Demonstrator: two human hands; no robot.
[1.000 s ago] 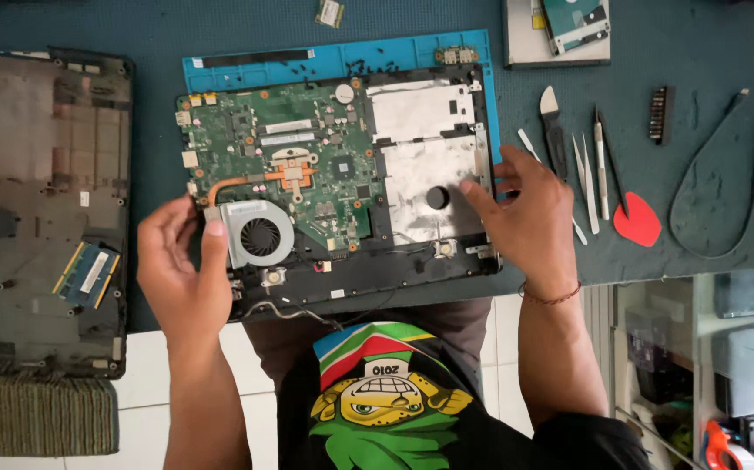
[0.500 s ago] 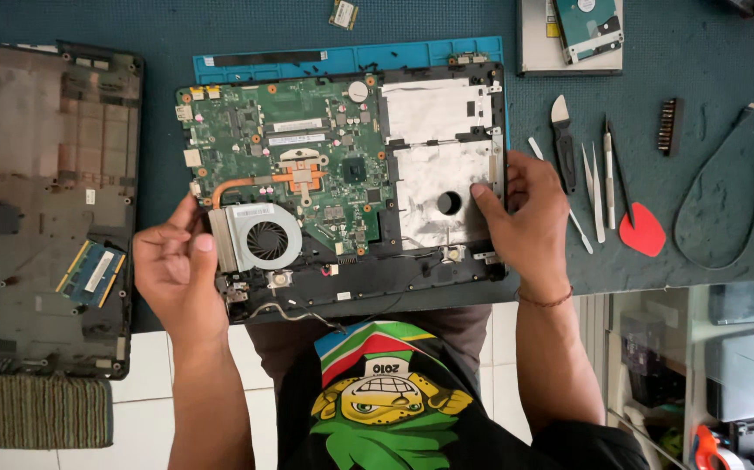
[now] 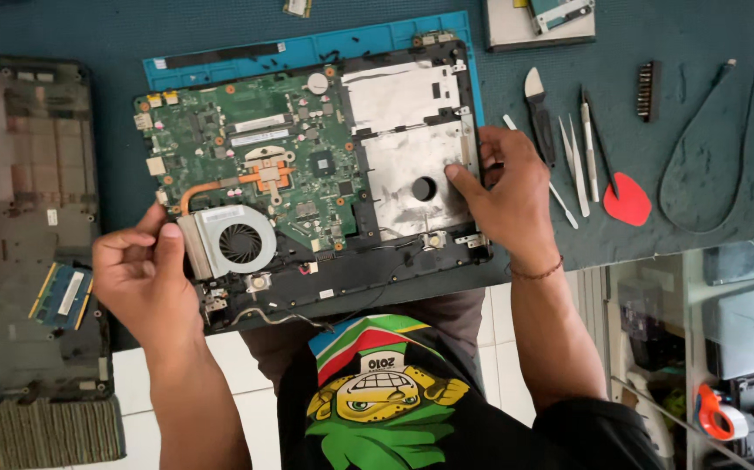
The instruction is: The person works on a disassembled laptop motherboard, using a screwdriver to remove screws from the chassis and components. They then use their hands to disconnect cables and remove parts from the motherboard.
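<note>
An opened laptop base (image 3: 412,261) lies on a blue mat (image 3: 220,54), with its green motherboard (image 3: 255,148), copper heat pipe and round grey fan (image 3: 239,242) exposed. My left hand (image 3: 146,278) grips the left edge of the base beside the fan, thumb up against the fan housing. My right hand (image 3: 507,187) holds the right edge, its fingers resting on the silver metal shield (image 3: 403,152) near a round hole.
A dark laptop cover (image 3: 29,218) lies at the left with a memory module (image 3: 62,294) on it. Right of the laptop lie pry tools and tweezers (image 3: 568,148), a red pick (image 3: 627,204), a bit holder (image 3: 649,90) and a black cable (image 3: 699,139). A drive (image 3: 542,22) sits at the top.
My left hand has slid up along the left edge towards the fan. The laptop base has tilted slightly. My right hand stays on the right edge.
</note>
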